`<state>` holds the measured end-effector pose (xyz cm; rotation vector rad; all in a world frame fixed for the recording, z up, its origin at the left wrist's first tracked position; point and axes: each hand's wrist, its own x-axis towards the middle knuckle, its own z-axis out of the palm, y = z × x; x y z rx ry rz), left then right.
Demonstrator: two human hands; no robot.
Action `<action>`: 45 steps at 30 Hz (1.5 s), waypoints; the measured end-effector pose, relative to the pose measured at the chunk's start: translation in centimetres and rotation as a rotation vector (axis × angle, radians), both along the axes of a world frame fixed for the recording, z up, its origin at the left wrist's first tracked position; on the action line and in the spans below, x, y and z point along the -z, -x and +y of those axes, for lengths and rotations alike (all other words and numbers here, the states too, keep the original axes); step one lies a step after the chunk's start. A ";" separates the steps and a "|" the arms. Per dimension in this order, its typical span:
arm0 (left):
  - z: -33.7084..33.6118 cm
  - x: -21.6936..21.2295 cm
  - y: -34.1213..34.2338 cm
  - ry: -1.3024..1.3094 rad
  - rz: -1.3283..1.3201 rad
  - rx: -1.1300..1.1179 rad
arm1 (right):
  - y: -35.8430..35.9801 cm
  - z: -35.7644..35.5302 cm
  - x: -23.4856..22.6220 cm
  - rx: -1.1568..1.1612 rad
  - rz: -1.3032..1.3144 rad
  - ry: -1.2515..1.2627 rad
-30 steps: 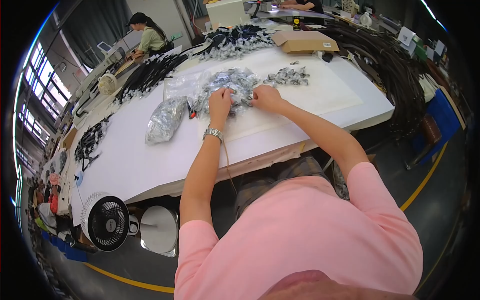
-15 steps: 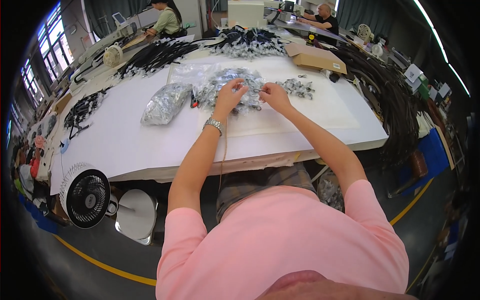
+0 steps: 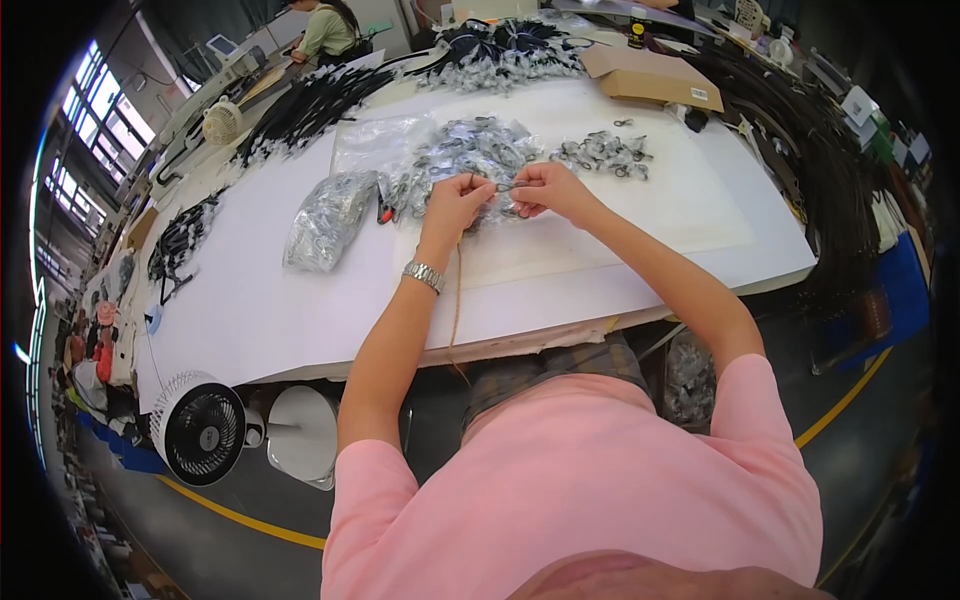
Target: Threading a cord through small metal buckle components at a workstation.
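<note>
My left hand [image 3: 458, 208], below a metal watch on the wrist, is closed in a pinch. Its fingertips meet those of my right hand [image 3: 550, 190], which is also pinching. Between them shows a small dark metal clasp [image 3: 505, 186], too small to make out fully. Just beyond lies a heap of small clasps in clear plastic wraps [image 3: 480, 145]. A smaller group of clasps [image 3: 605, 152] is spread to its right. Left of the heap sit a bulging clear plastic bag [image 3: 330, 220] and a small red-and-black tool [image 3: 385, 212]. A thin brown cord [image 3: 457, 310] hangs beside my left forearm.
The white-covered table [image 3: 260, 310] carries bundles of black straps [image 3: 315, 110] at the back and an open cardboard box [image 3: 650, 75]. Long dark strips [image 3: 800, 150] drape over its right end. A fan [image 3: 205, 435] and a white stool [image 3: 300, 430] stand at front left. Another person [image 3: 328, 30] sits beyond.
My hands have come together from slightly apart, and the left has joined the right at the small clasp. The whole view has shifted, with the table's far side now higher in the picture.
</note>
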<state>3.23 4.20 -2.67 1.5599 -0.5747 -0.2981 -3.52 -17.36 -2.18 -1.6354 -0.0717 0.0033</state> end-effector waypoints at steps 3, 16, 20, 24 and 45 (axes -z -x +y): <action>-0.6 -0.8 1.0 -0.037 -0.006 -0.048 | 0.0 -0.7 -0.1 -0.031 0.026 -0.020; -3.3 -2.1 2.4 -0.095 0.319 0.038 | 0.5 -2.0 1.6 -0.001 -0.025 -0.231; -4.2 -1.6 2.5 -0.137 0.202 0.035 | 0.7 -2.8 1.6 0.070 -0.049 -0.147; -4.4 -1.5 3.5 -0.087 0.232 0.070 | 1.5 -2.5 1.1 0.108 -0.131 -0.023; -3.0 -1.2 3.6 0.089 0.402 0.156 | 3.1 -0.5 -0.4 0.215 0.019 -0.256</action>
